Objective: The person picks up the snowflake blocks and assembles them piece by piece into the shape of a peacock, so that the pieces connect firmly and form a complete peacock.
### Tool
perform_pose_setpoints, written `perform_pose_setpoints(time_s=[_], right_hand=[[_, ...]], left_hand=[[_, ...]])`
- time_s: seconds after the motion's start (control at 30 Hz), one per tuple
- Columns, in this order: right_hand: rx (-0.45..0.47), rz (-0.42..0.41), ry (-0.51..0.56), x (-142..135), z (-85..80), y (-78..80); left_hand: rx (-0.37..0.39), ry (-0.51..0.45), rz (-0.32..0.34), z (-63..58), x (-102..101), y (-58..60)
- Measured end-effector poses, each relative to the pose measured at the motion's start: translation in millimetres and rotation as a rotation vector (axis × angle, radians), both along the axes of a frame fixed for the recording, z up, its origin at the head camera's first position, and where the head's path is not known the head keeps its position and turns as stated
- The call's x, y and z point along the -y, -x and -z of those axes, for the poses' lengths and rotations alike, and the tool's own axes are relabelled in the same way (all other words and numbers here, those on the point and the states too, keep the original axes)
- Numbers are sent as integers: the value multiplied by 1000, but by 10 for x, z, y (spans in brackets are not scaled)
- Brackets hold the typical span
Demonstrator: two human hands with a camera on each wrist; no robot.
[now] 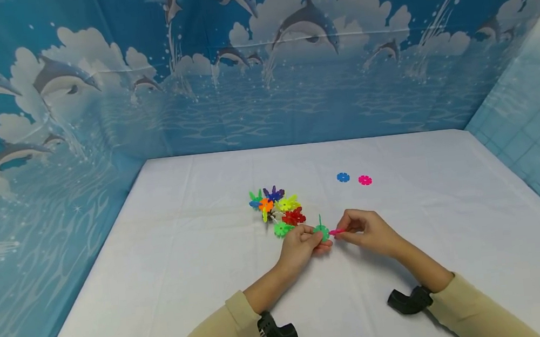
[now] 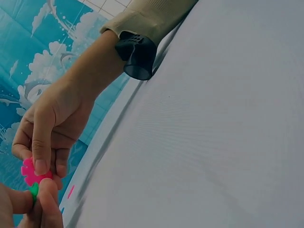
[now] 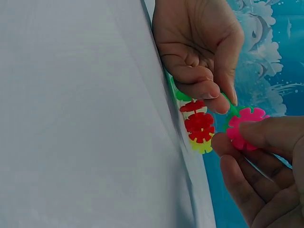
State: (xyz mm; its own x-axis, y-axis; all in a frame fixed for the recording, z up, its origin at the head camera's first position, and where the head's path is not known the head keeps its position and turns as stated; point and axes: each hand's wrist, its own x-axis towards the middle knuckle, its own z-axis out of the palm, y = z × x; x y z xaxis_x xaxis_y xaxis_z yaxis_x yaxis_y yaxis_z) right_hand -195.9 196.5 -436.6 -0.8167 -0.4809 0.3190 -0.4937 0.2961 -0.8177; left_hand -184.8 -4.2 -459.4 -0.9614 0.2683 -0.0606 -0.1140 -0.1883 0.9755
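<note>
My left hand [image 1: 302, 247] pinches a green notched disc [image 1: 322, 232] between thumb and fingers, with another green disc standing upright from its top edge. From the right, my right hand [image 1: 366, 230] pinches a pink flower-shaped disc [image 1: 337, 232], seen edge-on in the head view and face-on in the right wrist view [image 3: 247, 128]. The pink disc's edge meets the green one at its right side. Beyond the left hand lies a cluster of joined discs in several colours, including a red disc [image 1: 294, 216] and an orange disc [image 1: 266, 205].
On the white table [image 1: 186, 263], a loose blue disc [image 1: 343, 177] and a loose pink disc [image 1: 365, 180] lie flat, farther back than the right hand. A dolphin-print curtain [image 1: 264, 109] hangs behind the table. Each wrist wears a black camera mount [image 1: 278, 331].
</note>
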Motion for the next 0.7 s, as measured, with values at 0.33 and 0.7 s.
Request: perform_pose_setpoints(time_s=[0.33,0.7], right_hand=[[-87,-49,56,49,73,-24],[-162,6,7,155,-82,-135]], left_hand=[[-6,-13,42,12,28,-6],[-51,40,58,9,50,-9]])
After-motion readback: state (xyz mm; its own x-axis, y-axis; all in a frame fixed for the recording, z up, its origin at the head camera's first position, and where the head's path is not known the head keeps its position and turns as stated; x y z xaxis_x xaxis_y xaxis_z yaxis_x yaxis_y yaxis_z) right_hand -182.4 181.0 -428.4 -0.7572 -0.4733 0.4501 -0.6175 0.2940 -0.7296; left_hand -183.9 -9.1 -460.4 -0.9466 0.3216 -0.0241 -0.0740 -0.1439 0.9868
